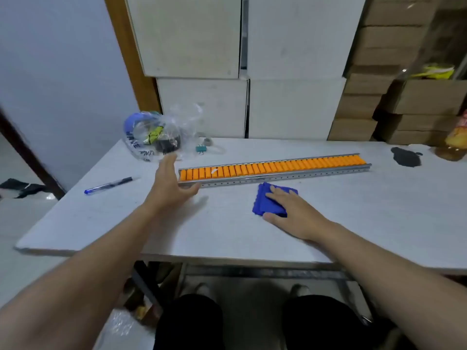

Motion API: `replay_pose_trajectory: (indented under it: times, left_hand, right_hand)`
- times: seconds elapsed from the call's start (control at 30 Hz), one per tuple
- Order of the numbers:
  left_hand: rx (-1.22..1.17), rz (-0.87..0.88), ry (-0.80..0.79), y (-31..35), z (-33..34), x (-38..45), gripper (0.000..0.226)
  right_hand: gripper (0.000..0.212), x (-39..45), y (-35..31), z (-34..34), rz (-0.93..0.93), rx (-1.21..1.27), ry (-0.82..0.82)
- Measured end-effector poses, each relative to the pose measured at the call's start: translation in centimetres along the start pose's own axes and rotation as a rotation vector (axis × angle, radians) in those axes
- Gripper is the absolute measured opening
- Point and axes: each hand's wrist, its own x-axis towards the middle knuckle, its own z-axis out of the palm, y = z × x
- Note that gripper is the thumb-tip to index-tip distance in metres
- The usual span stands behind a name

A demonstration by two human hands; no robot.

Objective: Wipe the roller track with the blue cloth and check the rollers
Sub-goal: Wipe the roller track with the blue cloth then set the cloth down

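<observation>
A long metal roller track (278, 176) with a row of orange rollers (273, 166) lies across the white table (227, 231). A folded blue cloth (267, 200) rests on the table just in front of the track's middle. My right hand (293, 213) lies flat on top of the cloth, fingers spread, pressing it down. My left hand (169, 183) hovers open at the track's left end, thumb near the metal rail, holding nothing.
A clear plastic bag of small items (161, 135) sits behind the left hand. A blue pen (108, 185) lies at the left, a binder clip (201, 149) near the bag, a dark cloth (406, 156) far right. Stacked boxes (290, 107) back the table.
</observation>
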Motion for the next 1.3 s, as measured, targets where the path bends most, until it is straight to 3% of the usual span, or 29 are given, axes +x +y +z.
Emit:
replay_pose_trajectory:
  times: [0.13, 0.23, 0.33, 0.5, 0.6, 0.7, 0.9, 1.17, 1.3]
  left_hand:
    - [-0.019, -0.143, -0.077, -1.1, 1.0, 0.6, 0.11]
    - [-0.024, -0.151, -0.075, -1.0, 1.7, 1.3, 0.11]
    - [-0.041, -0.15, -0.053, -0.6, 2.0, 1.7, 0.102]
    - [0.019, -0.173, -0.067, -0.4, 2.1, 1.5, 0.091]
    - [0.011, -0.209, -0.065, -0.5, 2.1, 1.3, 0.093]
    - [0.009, -0.19, -0.047, -0.3, 2.0, 1.3, 0.087]
    - [0.054, -0.195, -0.054, -0.6, 2.0, 1.5, 0.085]
    - [0.061, -0.207, -0.048, -0.5, 2.1, 1.6, 0.09]
    - [0.033, -0.22, -0.032, -0.6, 2.1, 1.5, 0.088]
  right_hand:
    - [0.054, 0.5, 0.3, 0.2, 0.009, -0.035, 0.058]
    - [0.039, 1.4, 0.9, 0.0, 0.026, -0.094, 0.135]
    - [0.027, 2.6, 0.5, -0.6, 0.09, 0.282, 0.338]
    - [0.036, 5.0, -1.7, -2.9, 0.178, 0.813, 0.585]
    - [0.029, 6.7, -0.2, -5.3, 0.234, 0.963, 0.728]
    - [0.025, 8.0, 2.8, -7.1, 0.31, 1.012, 0.769]
    - [0.036, 9.0, 8.9, -8.3, 0.373, 0.55, 0.968]
    - [0.04, 8.7, 15.6, -8.9, 0.608, 0.17, 0.841]
    - [0.04, 8.8, 17.2, -8.5, 0.66, 0.114, 0.821]
